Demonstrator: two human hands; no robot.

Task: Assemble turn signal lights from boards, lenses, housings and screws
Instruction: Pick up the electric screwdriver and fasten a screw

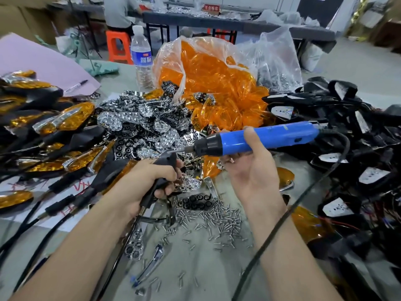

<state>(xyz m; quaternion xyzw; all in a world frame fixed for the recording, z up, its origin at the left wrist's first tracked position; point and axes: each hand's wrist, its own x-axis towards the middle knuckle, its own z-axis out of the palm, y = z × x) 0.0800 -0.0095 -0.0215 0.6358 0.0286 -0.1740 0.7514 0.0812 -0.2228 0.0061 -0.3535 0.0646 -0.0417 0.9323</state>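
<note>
1. While the left hand (pixel 149 177) is clenched round a black housing (pixel 168 159) near the middle of my view, the stem and cable of this part go down out of the fist toward 7 o'clock.
2. The right hand (pixel 249 170) grasps the blue electric screwdriver (pixel 260 138), with the thumb over the barrel. The tool lies almost level and its bit points to 9 o'clock, ending at the upper edge of the housing. I cannot tell whether bit and housing touch, and I see no screw on the bit.
3. I judge the step in hand to be the screwing, because the housing is presented to the driver. Its open side is turned away from me, so I cannot say what is fitted inside.
4. The loose screws (pixel 208 218) lie on the worktop (pixel 206 268) at 6 o'clock from both hands. The chrome reflector pieces (pixel 141 127) are heaped at 11 o'clock and the bag of orange lenses (pixel 212 77) stands at 12 o'clock. The bare black housings with wires (pixel 347 127) lie at 3 o'clock, and lights that look finished (pixel 54 127) at 9 o'clock.
5. The next move, as I judge it, calls for the bit to sit straight in a screw hole while the left hand steadies the housing against the push. If no screw is loaded, one must first come from the pile.
</note>
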